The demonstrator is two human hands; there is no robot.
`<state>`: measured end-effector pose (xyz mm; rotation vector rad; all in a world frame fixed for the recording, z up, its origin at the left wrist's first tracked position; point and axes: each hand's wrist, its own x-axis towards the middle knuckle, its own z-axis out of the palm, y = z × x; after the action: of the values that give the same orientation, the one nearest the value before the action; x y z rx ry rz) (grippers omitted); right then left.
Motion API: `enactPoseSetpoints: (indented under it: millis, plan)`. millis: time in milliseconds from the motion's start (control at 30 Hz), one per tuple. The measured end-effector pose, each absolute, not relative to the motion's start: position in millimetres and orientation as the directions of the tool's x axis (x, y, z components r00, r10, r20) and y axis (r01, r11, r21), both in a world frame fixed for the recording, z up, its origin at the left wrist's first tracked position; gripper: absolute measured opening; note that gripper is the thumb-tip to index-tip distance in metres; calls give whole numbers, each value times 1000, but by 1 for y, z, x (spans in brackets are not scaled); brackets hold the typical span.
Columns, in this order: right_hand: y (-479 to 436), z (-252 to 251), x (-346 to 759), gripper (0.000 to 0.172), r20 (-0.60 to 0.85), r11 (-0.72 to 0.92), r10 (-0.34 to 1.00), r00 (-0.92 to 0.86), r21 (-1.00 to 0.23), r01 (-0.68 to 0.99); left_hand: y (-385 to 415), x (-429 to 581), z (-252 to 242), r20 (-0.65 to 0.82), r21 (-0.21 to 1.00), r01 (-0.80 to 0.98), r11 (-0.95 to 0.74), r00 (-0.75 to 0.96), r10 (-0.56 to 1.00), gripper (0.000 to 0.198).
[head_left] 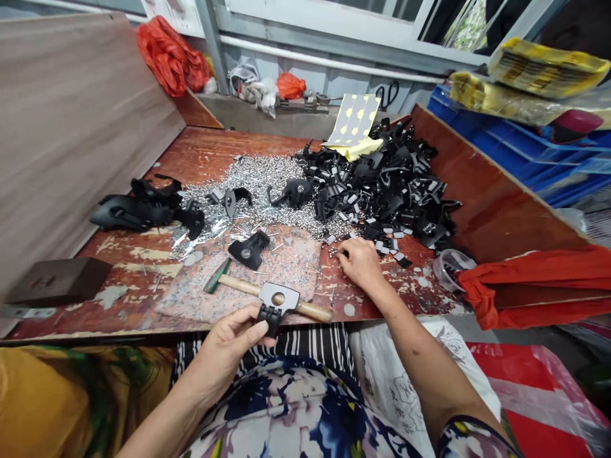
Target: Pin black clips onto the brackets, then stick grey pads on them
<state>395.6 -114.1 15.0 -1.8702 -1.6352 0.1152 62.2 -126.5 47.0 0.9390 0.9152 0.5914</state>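
Observation:
My left hand (236, 337) is closed round a small black plastic clip with a grey metal plate (275, 304), held just above the table's front edge. My right hand (359, 262) rests on the worn red table (200, 152), fingers curled and pinched at the near edge of a spread of small silver pins (267, 181); what the fingertips hold is too small to see. A wooden-handled hammer (267, 292) lies between the hands on a grey mat (291, 264). A big heap of black clips (386, 187) lies beyond my right hand.
Finished black parts (143, 207) sit at the left, one loose black piece (251, 248) on the mat. A dark block (57, 280) stands at the front left. Wooden boards wall both sides. Red cloth (534, 280), a clear cup (451, 267) and blue crates (525, 146) lie right.

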Motion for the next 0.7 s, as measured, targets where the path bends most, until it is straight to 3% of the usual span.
enactPoseSetpoints:
  millis: [200, 400, 500, 600, 700]
  plan:
    - [-121, 12, 427, 17, 372, -29, 855, 363, -663, 748, -124, 62, 44, -424, 855, -67, 515, 482, 767, 25]
    - [-122, 20, 427, 13, 392, -14, 842, 370, -670, 743, -124, 63, 43, -404, 863, -83, 499, 480, 779, 26]
    - [-125, 27, 419, 19, 451, -45, 841, 300, -494, 868, -126, 63, 43, -397, 861, -100, 499, 484, 780, 24]
    - [-124, 31, 408, 29, 389, 32, 920, 56, -215, 976, -127, 62, 42, -393, 859, -106, 501, 490, 778, 24]
    - [-117, 30, 400, 18, 304, 173, 947, -102, -217, 961, -127, 63, 43, -394, 860, -110, 498, 476, 786, 26]
